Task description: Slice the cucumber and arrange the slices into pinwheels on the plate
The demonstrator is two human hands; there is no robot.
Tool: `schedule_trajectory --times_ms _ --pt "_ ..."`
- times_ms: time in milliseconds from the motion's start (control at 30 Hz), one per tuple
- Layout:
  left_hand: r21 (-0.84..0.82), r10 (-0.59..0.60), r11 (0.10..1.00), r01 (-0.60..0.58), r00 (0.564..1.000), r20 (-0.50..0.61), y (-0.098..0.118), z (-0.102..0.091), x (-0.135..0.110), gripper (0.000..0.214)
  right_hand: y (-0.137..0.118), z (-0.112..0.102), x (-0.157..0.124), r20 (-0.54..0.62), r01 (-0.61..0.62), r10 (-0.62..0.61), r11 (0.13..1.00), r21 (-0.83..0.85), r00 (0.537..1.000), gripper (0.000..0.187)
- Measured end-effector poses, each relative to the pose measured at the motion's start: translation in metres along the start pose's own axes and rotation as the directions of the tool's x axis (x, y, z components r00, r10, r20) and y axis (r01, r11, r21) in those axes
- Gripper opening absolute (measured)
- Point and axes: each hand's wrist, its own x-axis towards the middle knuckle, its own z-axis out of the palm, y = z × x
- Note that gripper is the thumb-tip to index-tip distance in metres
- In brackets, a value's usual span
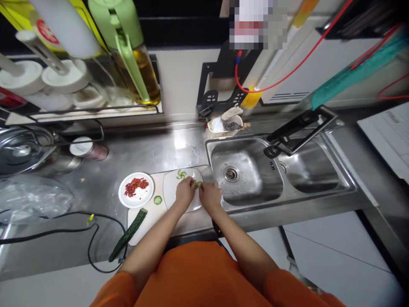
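My left hand [185, 192] and my right hand [211, 197] are close together over a white square plate [171, 192]. Thin cucumber slices [198, 184] are pinched between their fingertips. More cucumber slices [181, 174] lie fanned at the plate's far side. The plate rests on a pale cutting board [156, 215]. To the left on the board sits a single cucumber slice [157, 200]. A cut cucumber [128, 234] lies slanted over the board's left edge. A round white plate [136, 204] with chopped red pieces [136, 186] stands at the board's far left corner.
Right of the board is a double sink [247, 170] with a black faucet [294, 132]. A small caddy [223, 132] stands behind it. At left are a lidded pot [60, 162], a plastic bag [35, 198] and a black cable [96, 230]. An oil bottle [131, 55] stands on a rack.
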Motion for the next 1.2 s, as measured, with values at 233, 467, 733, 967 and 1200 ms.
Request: schedule_trajectory --times_ms 233,467,733,967,1200 --pt "0.031 -0.016 0.999 0.016 1.0 -0.001 0.0 0.001 -0.001 0.008 -0.001 -0.001 0.0 0.026 -0.001 0.001 1.0 -0.022 1.0 0.024" --pt "0.014 -0.051 0.999 0.051 0.999 -0.002 -0.001 0.003 -0.001 0.01 -0.003 -0.002 -0.002 0.004 -0.005 0.005 1.0 -0.015 1.0 0.025" --pt "-0.009 -0.046 0.999 0.046 0.999 -0.001 0.001 0.001 -0.002 0.011 -0.003 -0.004 -0.004 0.004 0.001 -0.001 1.0 0.008 1.0 0.023" --pt "0.003 0.024 1.0 -0.024 0.993 -0.111 -0.001 -0.035 -0.017 0.011 0.003 -0.016 -0.017 -0.057 0.037 -0.033 0.996 0.078 0.998 0.023" --pt "0.218 -0.137 0.956 0.194 0.958 -0.254 -0.061 -0.091 -0.066 0.019 0.003 -0.006 -0.04 -0.005 0.248 -0.247 0.969 0.009 0.969 0.021"
